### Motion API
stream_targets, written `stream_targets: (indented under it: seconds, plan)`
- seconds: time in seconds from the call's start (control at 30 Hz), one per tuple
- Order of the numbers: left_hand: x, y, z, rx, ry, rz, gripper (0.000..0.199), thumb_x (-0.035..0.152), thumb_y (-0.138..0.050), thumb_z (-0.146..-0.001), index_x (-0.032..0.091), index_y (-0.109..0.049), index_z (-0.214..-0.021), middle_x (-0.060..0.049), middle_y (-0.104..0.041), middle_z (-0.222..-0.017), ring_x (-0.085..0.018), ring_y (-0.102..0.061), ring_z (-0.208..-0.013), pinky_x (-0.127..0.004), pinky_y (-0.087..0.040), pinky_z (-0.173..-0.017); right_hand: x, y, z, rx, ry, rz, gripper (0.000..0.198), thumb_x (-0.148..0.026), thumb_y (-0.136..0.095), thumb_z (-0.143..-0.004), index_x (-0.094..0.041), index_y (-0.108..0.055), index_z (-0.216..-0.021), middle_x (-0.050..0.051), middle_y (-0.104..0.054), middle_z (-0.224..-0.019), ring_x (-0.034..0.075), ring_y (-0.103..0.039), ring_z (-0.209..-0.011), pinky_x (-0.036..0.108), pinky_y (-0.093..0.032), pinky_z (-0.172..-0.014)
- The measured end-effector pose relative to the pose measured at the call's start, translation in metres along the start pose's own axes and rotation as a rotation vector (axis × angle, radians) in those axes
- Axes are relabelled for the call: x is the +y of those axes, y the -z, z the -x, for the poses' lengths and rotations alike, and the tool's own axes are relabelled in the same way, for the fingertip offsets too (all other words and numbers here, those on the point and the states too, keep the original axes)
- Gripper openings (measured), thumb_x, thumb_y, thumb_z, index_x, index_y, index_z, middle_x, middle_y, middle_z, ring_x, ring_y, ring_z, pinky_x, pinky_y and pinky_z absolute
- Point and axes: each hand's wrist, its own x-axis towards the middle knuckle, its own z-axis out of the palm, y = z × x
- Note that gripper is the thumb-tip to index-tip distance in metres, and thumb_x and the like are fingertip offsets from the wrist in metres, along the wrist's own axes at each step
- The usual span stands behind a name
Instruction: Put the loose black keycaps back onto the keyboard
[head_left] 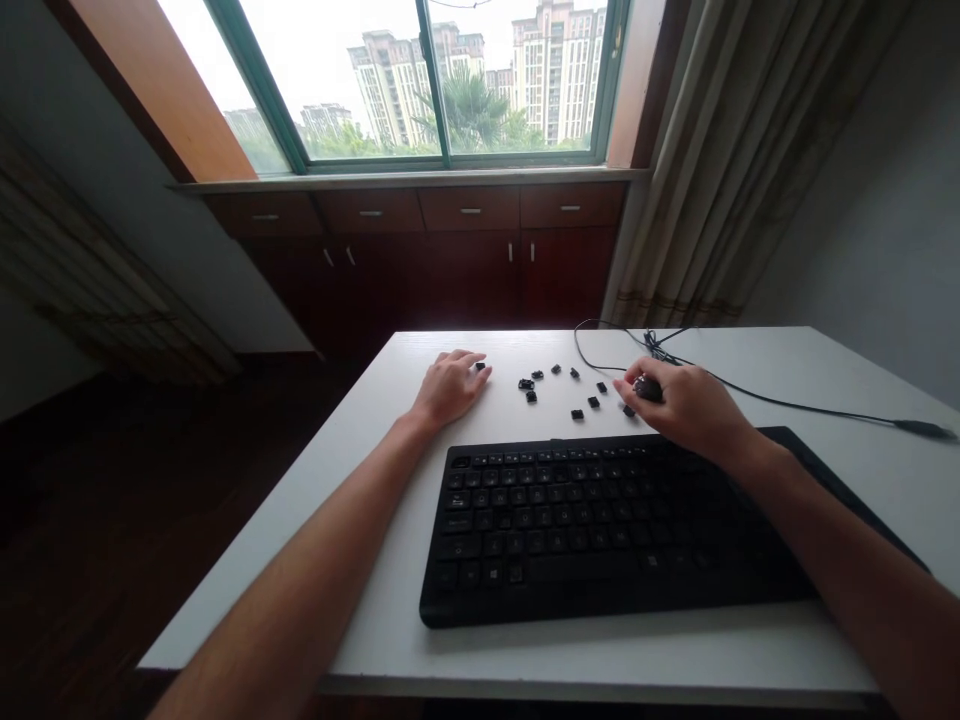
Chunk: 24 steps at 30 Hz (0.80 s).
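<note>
My left hand (pixel 450 388) rests on the white table beyond the keyboard's left end. Its thumb and forefinger close around a small black keycap (pixel 480 366). My right hand (pixel 694 405) is above the keyboard's far edge, fingers curled round a dark, rounded object (pixel 647 389) whose kind I cannot make out. Beside its fingertips lies a loose black keycap (pixel 628 411). Several more keycaps (pixel 577 414) are scattered between the two hands. The black keyboard (pixel 577 520) lies in front of me, with key spots that look bare; my right forearm covers part of its right side.
A black cable (pixel 795 405), bundled near the back, runs over the white table (pixel 360 480) to a plug (pixel 926 430) at the right. Dark red cabinets (pixel 472 270) stand beyond the table under a window (pixel 442 80). Curtains (pixel 697 170) hang at both sides.
</note>
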Motion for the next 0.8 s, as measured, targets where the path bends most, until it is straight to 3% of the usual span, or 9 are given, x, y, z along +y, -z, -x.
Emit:
stream_targets:
  seconds: [0.17, 0.37, 0.57, 0.8]
  plan:
    - [0.002, 0.005, 0.005, -0.002, -0.035, 0.056, 0.031, 0.039, -0.053, -0.094, 0.020, -0.076, -0.102, -0.009, -0.073, -0.101, -0.025, -0.064, -0.094, -0.046, -0.050, -0.093, 0.020, 0.000, -0.004, -0.038, -0.059, 0.079, 0.037, -0.054, -0.052, -0.089, -0.026, -0.073, -0.099, 0.008, -0.074, -0.090, 0.026, -0.065, -0.077, 0.033, -0.043, -0.060]
    - [0.026, 0.020, 0.012, -0.074, -0.086, 0.253, 0.034, 0.043, -0.053, -0.096, 0.020, -0.073, -0.111, -0.008, -0.075, -0.103, -0.019, -0.069, -0.088, -0.036, -0.060, -0.078, 0.028, -0.002, -0.003, -0.164, -0.009, 0.035, 0.041, -0.059, -0.057, -0.086, -0.024, -0.075, -0.096, 0.009, -0.075, -0.095, 0.027, -0.067, -0.083, 0.035, -0.048, -0.066]
    - [0.069, 0.033, 0.017, -0.203, -0.129, 0.780, 0.034, 0.039, -0.075, -0.082, 0.016, -0.073, -0.107, -0.010, -0.072, -0.107, -0.019, -0.071, -0.091, -0.040, -0.061, -0.090, 0.019, -0.005, 0.002, -0.237, 0.032, -0.038, 0.034, -0.051, -0.061, -0.087, -0.025, -0.075, -0.105, 0.008, -0.076, -0.102, 0.027, -0.068, -0.088, 0.037, -0.051, -0.072]
    - [0.090, 0.037, 0.024, -0.317, -0.215, 0.821, 0.028, 0.030, -0.076, -0.082, 0.017, -0.073, -0.107, -0.009, -0.069, -0.105, -0.017, -0.070, -0.088, -0.038, -0.062, -0.087, 0.015, -0.009, 0.003, -0.221, 0.117, -0.096, 0.028, -0.042, -0.062, -0.088, -0.026, -0.074, -0.107, 0.005, -0.075, -0.111, 0.026, -0.068, -0.094, 0.040, -0.051, -0.083]
